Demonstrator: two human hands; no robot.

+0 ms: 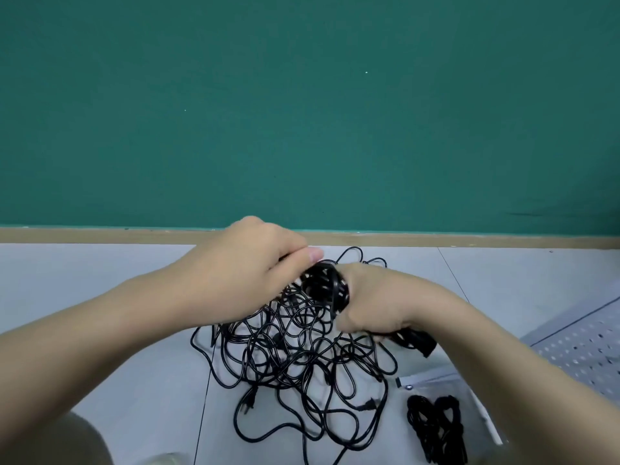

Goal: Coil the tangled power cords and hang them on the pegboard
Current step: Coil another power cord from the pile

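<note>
While the right hand [372, 300] grips a coil [327, 285] of black cord above the tangle [302, 350] on the floor [100, 273], the left hand [258, 260] pinches a strand beside it. A white pegboard [583, 357] lies at far right.

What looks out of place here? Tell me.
The pegboard lies flat on the floor at right, not hung. A heap of tangled cords sprawls beside it, uncoiled. Nothing looks damaged.
</note>
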